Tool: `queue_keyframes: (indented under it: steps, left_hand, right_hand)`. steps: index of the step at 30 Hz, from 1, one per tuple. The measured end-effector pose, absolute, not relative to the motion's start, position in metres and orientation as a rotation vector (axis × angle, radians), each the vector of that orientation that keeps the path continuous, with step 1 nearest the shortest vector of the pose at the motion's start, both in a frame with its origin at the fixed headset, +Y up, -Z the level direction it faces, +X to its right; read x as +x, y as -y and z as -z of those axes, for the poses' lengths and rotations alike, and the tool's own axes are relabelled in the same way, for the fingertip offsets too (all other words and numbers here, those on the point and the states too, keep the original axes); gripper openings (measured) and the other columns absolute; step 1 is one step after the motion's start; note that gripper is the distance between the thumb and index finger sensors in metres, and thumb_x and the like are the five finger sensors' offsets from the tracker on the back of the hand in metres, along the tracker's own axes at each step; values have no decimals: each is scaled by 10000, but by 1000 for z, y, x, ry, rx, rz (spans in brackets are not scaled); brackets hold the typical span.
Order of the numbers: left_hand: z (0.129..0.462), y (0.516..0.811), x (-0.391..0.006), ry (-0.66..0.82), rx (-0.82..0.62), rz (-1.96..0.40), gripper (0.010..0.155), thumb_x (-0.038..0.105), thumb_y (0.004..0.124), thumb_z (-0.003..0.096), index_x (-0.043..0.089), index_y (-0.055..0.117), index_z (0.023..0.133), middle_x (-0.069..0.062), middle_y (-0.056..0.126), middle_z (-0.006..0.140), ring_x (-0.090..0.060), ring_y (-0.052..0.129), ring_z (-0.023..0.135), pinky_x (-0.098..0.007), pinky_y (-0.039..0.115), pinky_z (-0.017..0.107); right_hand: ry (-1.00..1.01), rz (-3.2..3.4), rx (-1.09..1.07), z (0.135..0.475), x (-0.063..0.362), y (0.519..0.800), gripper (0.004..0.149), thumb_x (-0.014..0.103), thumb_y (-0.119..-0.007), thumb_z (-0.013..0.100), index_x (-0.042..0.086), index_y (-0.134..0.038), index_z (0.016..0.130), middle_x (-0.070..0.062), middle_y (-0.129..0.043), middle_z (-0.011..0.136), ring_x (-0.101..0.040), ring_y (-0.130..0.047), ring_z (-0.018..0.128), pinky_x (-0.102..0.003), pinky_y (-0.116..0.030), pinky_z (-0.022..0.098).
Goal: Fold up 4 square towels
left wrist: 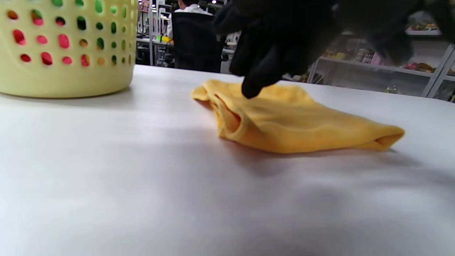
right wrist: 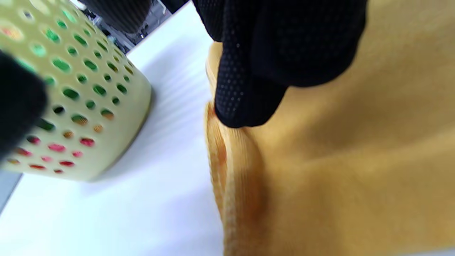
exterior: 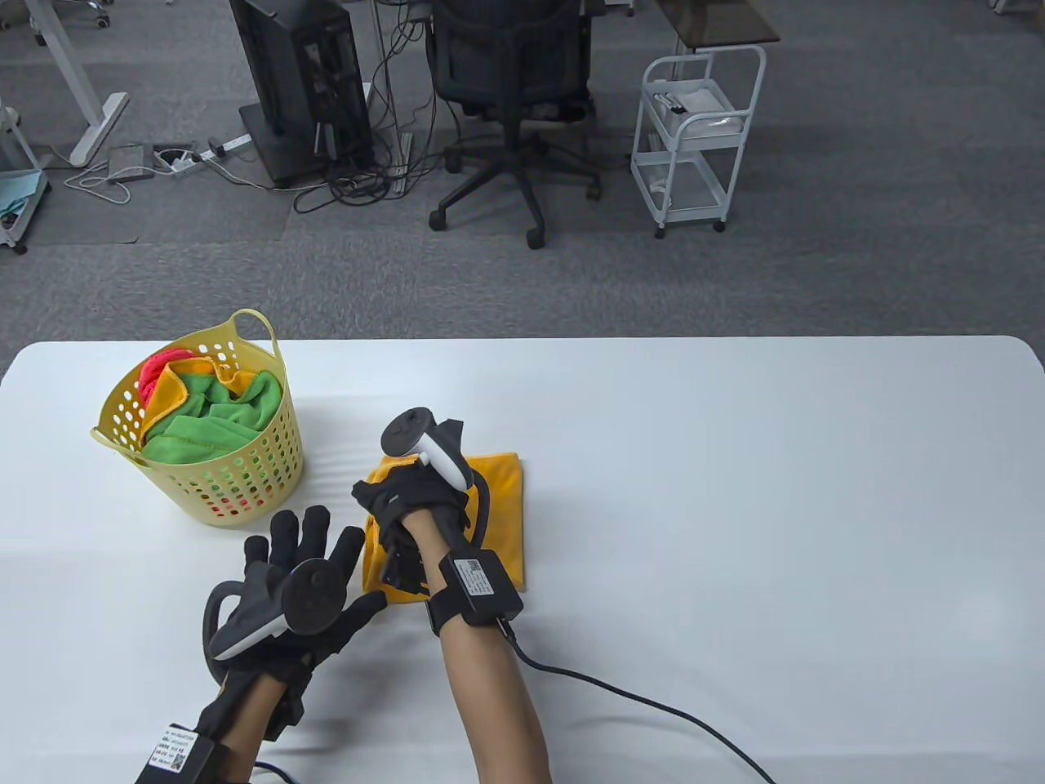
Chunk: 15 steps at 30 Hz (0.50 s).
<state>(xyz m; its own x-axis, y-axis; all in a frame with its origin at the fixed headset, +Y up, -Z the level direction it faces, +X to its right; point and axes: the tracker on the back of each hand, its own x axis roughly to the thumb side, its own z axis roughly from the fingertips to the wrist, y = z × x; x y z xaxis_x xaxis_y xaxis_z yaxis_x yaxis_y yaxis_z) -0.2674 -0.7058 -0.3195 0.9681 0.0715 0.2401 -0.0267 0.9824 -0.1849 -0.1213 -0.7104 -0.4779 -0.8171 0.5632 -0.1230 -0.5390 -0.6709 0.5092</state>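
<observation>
Two hands on the white table [exterior: 735, 490], table view first. My left hand [exterior: 294, 584] sits lower left of centre, fingers straight and spread, holding nothing, just beside the orange towel [exterior: 502, 523]. That towel lies folded at frame centre, and my right hand [exterior: 416, 510] rests on its left part; fingers bend down onto the cloth, can't tell here if they pinch it. Yellow basket [exterior: 245, 482] at left holds green towels [exterior: 220, 416] plus bits of orange and red cloth.

Left wrist view: my left hand [left wrist: 284, 39] hangs from the top edge, dark and blurred, one fingertip [left wrist: 250, 90] ending over the far side of the orange towel [left wrist: 295, 124]; contact unclear. Basket [left wrist: 67, 74] upper left.

Right wrist view: my right hand [right wrist: 280, 42] comes from the top, a fingertip [right wrist: 241, 110] pressing on the towel [right wrist: 355, 160] at its folded left edge. Other fingers hidden, so pinching or not, can't tell. Basket [right wrist: 117, 117] at left, apart from the towel.
</observation>
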Motion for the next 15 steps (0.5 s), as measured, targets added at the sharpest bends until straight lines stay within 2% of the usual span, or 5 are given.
queue_keyframes:
  steps: [4,7,9,12,15]
  left_hand:
    - [319,706,-267,248,-182,-50,845,698,551,558,224,318,1217,-265,136,1246,-610,66,1071,-735,120,723]
    - [319,705,-268,246,-179,-50,845,698,552,558,222,321,1217,-267,137,1246,-610,67,1071,-735,120,722]
    - [319,705,-268,245,-178,-51,842,698,551,559,224,322,1216,-266,139,1247,-611,69,1071,-735,119,722]
    - [320,706,-268,243,-185,-45,844,697,551,559,223,322,1217,-266,141,1248,-610,68,1071,-735,119,722]
    - [320,705,-268,243,-181,-41,840,697,550,560,225,323,1217,-265,141,1248,-610,68,1072,-734,120,723]
  right_hand:
    - [-610,-2567,-18,480,-99,696,647,470,-715,651,-3,-599,1078,-321,-731,1061,-321,-1023,658,-425,-861,446]
    - [-515,-2802,-141,482,-77,697,626,457,-741,644,23,-616,1077,-303,-713,1083,-346,-981,728,-454,-834,498]
    - [-501,-2958,-257,483,-63,705,613,461,-761,637,41,-648,1068,-283,-735,1073,-326,-984,711,-439,-834,493]
    - [-564,-3079,-427,484,-47,721,607,498,-782,619,45,-735,1019,-253,-846,994,-230,-1037,554,-359,-865,387]
    - [-617,-3093,-490,484,-40,731,677,535,-782,605,10,-716,1027,-274,-838,990,-224,-1031,549,-353,-860,385]
